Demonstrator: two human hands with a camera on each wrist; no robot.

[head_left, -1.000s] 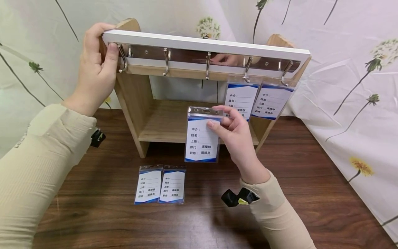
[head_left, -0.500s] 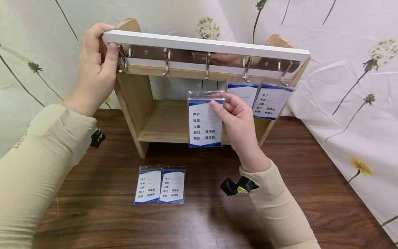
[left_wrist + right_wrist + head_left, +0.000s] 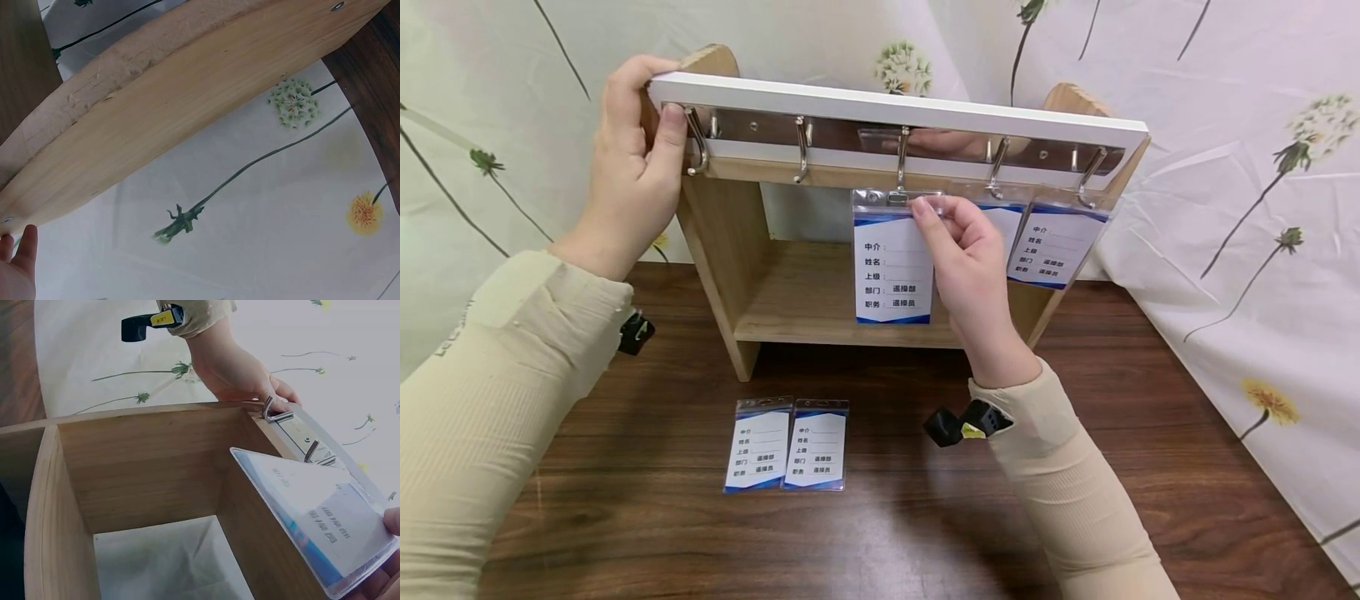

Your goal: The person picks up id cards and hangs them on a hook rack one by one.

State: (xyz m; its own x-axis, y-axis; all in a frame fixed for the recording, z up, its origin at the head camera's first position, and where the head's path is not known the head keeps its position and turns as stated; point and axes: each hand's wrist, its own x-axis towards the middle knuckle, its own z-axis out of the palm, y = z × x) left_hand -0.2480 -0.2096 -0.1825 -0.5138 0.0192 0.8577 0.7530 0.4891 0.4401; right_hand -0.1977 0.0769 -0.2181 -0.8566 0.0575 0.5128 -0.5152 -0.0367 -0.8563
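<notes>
My right hand (image 3: 964, 258) pinches the top right edge of a clear badge holder (image 3: 892, 267) with a white and blue card inside. The holder's slot lies at the lower tip of the middle hook (image 3: 903, 158); whether the hook passes through it I cannot tell. At the left end of the white hook rail (image 3: 850, 93), my left hand (image 3: 628, 167) grips the board, thumb in front beside the leftmost hook (image 3: 697, 142). In the right wrist view, the pinched badge holder (image 3: 319, 525) tilts before the rack, with fingertips (image 3: 392, 520) at its edge.
Two badge holders hang on the right-hand hooks, the outermost badge (image 3: 1060, 242) fully visible. Two more, a left badge (image 3: 760, 446) and a right badge (image 3: 816, 446), lie on the dark wooden table (image 3: 647, 517). Below the rail is a wooden shelf (image 3: 805, 292); flowered cloth (image 3: 1225, 208) stands behind.
My right hand has raised the badge holder from in front of the shelf up to the middle hook's tip. My left hand has stayed on the rail's end.
</notes>
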